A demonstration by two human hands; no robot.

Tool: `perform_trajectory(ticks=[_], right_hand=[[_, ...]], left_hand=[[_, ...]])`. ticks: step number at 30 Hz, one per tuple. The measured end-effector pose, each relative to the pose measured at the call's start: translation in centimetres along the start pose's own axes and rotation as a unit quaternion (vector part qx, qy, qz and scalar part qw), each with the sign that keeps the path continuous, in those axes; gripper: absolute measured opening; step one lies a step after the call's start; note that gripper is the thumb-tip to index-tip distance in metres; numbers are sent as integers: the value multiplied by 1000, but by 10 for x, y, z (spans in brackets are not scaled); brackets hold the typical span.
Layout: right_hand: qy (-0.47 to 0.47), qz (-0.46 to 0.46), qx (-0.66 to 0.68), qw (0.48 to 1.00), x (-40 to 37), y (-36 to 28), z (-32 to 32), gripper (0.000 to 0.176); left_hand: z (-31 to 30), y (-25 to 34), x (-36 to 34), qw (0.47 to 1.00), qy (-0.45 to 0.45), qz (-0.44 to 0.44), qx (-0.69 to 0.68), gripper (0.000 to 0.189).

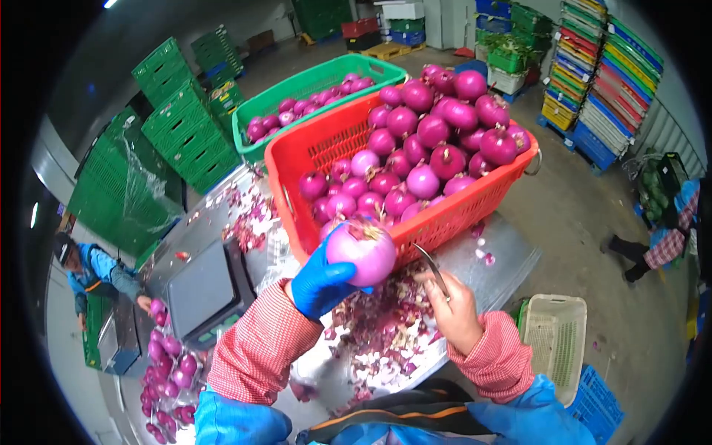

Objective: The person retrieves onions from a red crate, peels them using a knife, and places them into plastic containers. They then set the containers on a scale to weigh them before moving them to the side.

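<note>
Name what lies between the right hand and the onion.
In the head view, a thin metal blade, held in the right hand, reaches toward the onion; loose onion skins cover the table below.

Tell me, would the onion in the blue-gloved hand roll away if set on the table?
Probably yes: the onion looks round and smooth, so it would likely roll. It fills the gloved left hand, so it seems fairly heavy and firm. Its papery skin may flake, like the peelings on the table.
</note>
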State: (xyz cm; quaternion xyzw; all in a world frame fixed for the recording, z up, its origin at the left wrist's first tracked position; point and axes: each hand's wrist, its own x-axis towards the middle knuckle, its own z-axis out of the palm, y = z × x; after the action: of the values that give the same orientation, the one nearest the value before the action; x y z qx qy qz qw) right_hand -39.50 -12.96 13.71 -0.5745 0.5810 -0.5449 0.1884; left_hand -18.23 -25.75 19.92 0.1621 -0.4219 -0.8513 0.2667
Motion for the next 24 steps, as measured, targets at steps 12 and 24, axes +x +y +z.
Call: perform_trajectory(ticks=[12, 24], right_hand=[[-95, -222, -268, 933, -12, -30, 9, 32], [-112, -18, -41, 993, -33, 7, 8, 33]], left_hand=[[11, -73, -74, 992, 100, -8, 81, 79], [4, -93, -74, 948, 196, 16, 249, 79]])
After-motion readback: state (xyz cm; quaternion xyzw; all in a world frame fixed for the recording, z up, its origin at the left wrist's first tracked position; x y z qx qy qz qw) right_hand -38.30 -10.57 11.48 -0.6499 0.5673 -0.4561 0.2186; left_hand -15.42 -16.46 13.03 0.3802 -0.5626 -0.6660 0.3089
